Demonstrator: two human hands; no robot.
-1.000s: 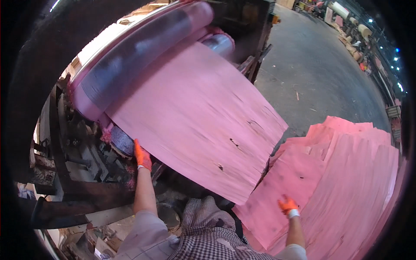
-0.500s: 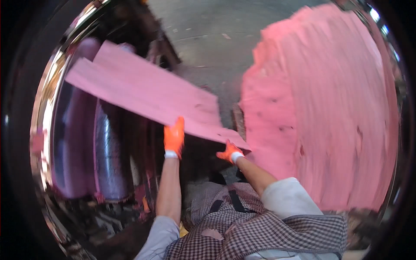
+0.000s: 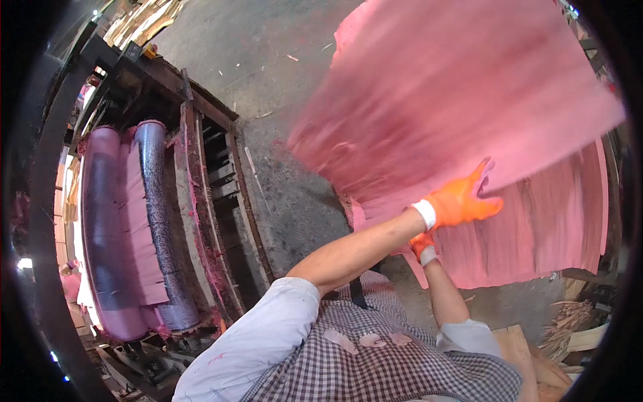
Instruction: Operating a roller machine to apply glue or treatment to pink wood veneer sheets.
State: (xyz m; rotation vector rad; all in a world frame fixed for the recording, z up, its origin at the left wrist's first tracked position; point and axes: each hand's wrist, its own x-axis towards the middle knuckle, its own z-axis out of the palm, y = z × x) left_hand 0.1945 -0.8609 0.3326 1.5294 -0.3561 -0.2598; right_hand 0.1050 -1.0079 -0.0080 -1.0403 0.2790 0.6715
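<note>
A broad, thin pink veneer sheet (image 3: 462, 94), blurred by motion, hangs slantwise over a stack of similar pink sheets (image 3: 536, 228) on the right. My left hand (image 3: 462, 199), in an orange glove with a white cuff, reaches across to the sheet's near edge. Its thumb and fingers are spread apart, with pink stains on the fingers. Just below, my right hand (image 3: 422, 244), also gloved in orange, sits by the stack's near left side. The left wrist covers most of its fingers, so its grip is hidden.
On the left stands a roller machine (image 3: 164, 228) with pink-stained rollers; another pink sheet (image 3: 142, 241) lies between them. Its dark metal frame (image 3: 221, 201) borders the grey concrete floor (image 3: 268, 87). Wood pieces (image 3: 519, 348) lie at lower right, and pale sheets (image 3: 140, 23) at far left.
The veneer sheet has swung from the rollers on the left to above the stack on the right. My left hand crossed rightward over my right, its fingers now spread. The view has shifted.
</note>
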